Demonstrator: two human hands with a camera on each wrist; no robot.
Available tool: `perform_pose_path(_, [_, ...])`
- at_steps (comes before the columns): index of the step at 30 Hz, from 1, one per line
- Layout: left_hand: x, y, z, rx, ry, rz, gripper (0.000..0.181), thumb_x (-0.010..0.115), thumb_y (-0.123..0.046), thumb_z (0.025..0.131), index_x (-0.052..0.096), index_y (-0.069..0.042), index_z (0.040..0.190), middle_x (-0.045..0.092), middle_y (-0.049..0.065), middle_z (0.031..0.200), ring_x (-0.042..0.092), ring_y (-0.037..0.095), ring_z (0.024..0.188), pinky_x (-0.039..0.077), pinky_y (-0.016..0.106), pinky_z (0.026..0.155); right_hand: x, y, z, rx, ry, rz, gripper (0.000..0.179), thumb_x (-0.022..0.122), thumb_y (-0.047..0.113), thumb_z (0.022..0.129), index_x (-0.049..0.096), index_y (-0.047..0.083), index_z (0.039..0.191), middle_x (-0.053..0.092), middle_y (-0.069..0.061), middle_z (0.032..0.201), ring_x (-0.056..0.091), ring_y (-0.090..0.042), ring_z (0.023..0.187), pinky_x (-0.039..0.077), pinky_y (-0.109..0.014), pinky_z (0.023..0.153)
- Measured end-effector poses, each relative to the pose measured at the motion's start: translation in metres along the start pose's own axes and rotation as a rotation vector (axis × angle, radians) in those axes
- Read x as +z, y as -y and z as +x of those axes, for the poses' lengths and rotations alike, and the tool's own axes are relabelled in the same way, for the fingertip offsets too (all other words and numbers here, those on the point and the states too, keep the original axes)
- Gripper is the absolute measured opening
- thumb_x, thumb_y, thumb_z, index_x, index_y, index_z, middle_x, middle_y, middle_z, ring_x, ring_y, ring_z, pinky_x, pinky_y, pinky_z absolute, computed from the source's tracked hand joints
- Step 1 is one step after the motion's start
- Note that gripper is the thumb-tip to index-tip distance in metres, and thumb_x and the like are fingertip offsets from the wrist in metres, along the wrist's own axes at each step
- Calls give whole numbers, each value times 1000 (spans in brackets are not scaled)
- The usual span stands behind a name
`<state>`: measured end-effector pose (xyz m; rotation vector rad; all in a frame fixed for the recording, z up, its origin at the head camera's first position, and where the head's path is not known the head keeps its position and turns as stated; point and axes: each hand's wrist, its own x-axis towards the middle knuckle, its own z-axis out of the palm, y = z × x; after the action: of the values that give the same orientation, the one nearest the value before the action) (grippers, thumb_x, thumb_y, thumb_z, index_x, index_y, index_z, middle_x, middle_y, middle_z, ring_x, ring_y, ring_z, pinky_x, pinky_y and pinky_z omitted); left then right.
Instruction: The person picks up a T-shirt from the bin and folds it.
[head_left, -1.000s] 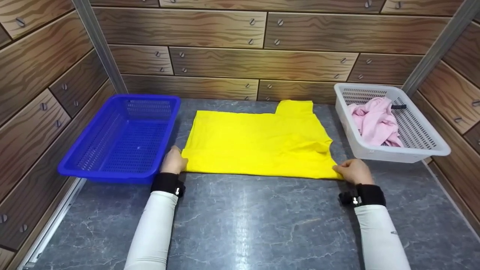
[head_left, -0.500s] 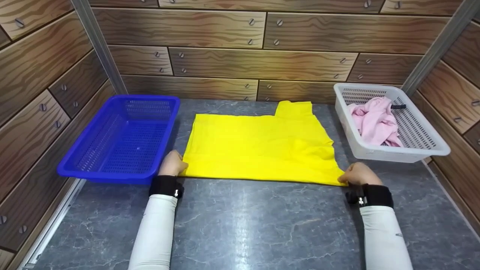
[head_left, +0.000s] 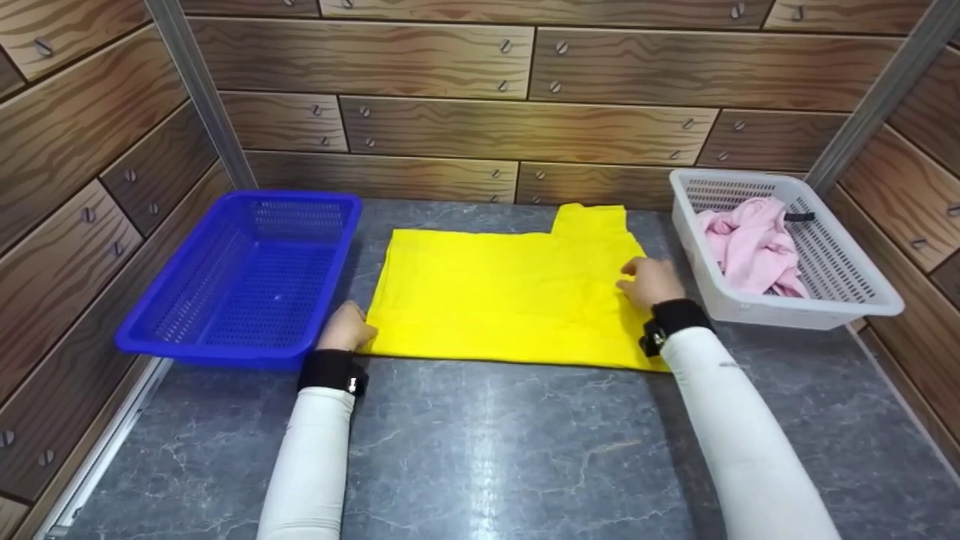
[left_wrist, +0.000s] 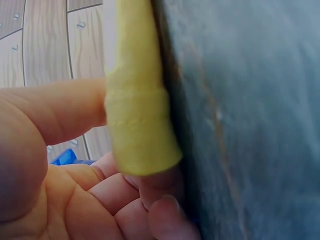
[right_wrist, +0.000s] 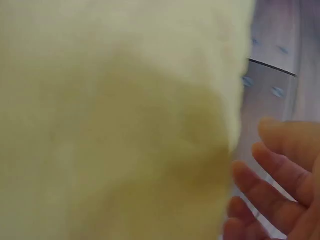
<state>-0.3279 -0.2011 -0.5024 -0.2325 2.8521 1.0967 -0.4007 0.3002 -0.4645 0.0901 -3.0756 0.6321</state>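
A yellow T-shirt (head_left: 480, 292) lies folded in half lengthwise on the table, one sleeve pointing toward the back wall at its right end. My left hand (head_left: 346, 328) pinches its near left corner; the left wrist view shows the stitched hem (left_wrist: 142, 135) between thumb and fingers. Over the shirt's right end, my right hand (head_left: 652, 283) is held with loosely bent fingers apart and nothing between them. Close up in the right wrist view, the fingers (right_wrist: 270, 195) are beside the edge of the yellow cloth (right_wrist: 110, 100).
A blue plastic basket (head_left: 330, 285) stands left of the shirt, close by my left hand. On the right is a white basket (head_left: 795, 306) with a crumpled pink garment (head_left: 757, 247) inside. Wood-patterned walls (head_left: 435, 60) enclose the grey marbled table (head_left: 480, 450).
My right hand has let go of the shirt's near right corner and moved inward and away over its right end. Both hands first drew the near edge slightly toward me; the bunched fabric there looks flatter.
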Motion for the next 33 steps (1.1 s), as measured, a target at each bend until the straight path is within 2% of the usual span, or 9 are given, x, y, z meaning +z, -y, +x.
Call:
perform_pose_path(3, [-1, -2, 1, 2, 6, -3, 19, 67, 1, 80, 54, 9, 91, 52, 11, 80, 54, 33, 83, 51, 48, 85, 10, 1, 8, 29, 106, -116, 37, 61, 16, 101, 64, -7, 129, 62, -30, 131, 41, -56, 128, 39, -70, 103])
perform_pose_path(6, [-1, -2, 0, -5, 10, -3, 19, 68, 1, 81, 53, 7, 91, 51, 11, 81, 54, 32, 83, 51, 47, 85, 13, 1, 11, 7, 118, -188, 32, 63, 14, 100, 67, -7, 124, 63, -30, 127, 39, -56, 125, 38, -71, 100])
perform_pose_path(11, [0, 0, -1, -6, 16, -6, 19, 69, 1, 82, 51, 5, 89, 49, 10, 80, 54, 32, 82, 51, 46, 83, 9, 2, 11, -41, -48, -158, 27, 70, 17, 96, 73, -5, 111, 63, -30, 117, 37, -50, 120, 38, -67, 93])
perform_pose_path(15, [1, 0, -1, 5, 14, -4, 19, 68, 0, 81, 52, 6, 89, 50, 11, 80, 54, 33, 83, 51, 47, 84, 11, 4, 7, -21, -187, -86, 27, 70, 20, 98, 71, -1, 116, 57, -28, 123, 34, -49, 126, 40, -67, 94])
perform_pose_path(21, [0, -3, -2, 14, 16, -16, 20, 69, -1, 83, 52, 6, 91, 51, 11, 82, 55, 34, 85, 51, 47, 84, 20, 7, -13, -20, -258, 38, 29, 65, 12, 100, 65, -2, 125, 56, -29, 128, 39, -50, 126, 38, -65, 101])
perform_pose_path(25, [-2, -6, -5, 14, 28, 9, 21, 67, -3, 83, 54, 9, 95, 58, 19, 88, 58, 38, 90, 51, 48, 87, 21, 6, -35, -77, -207, 90, 27, 61, 9, 99, 67, -9, 118, 65, -31, 117, 54, -52, 112, 43, -59, 101])
perform_pose_path(27, [-3, -10, -7, 5, 39, 33, 34, 66, -6, 87, 57, 16, 111, 64, 31, 106, 61, 44, 105, 49, 50, 97, 20, 4, -46, -77, -160, 83, 28, 61, 10, 99, 68, -12, 116, 68, -32, 114, 60, -51, 108, 46, -58, 99])
perform_pose_path(29, [-4, -19, -8, -21, 34, 65, 52, 65, -12, 92, 50, 20, 130, 57, 39, 128, 55, 50, 122, 44, 53, 106, 18, 2, -53, -66, -120, 58, 31, 60, 11, 99, 67, -13, 117, 68, -33, 114, 62, -51, 108, 47, -59, 99])
perform_pose_path(33, [1, -39, -5, -12, -26, 121, 64, 65, -19, 97, 41, 5, 152, 40, 37, 150, 38, 54, 139, 34, 61, 114, 18, -2, -56, -37, -29, -7, 35, 57, 14, 101, 66, -12, 123, 66, -34, 120, 60, -52, 113, 46, -61, 100])
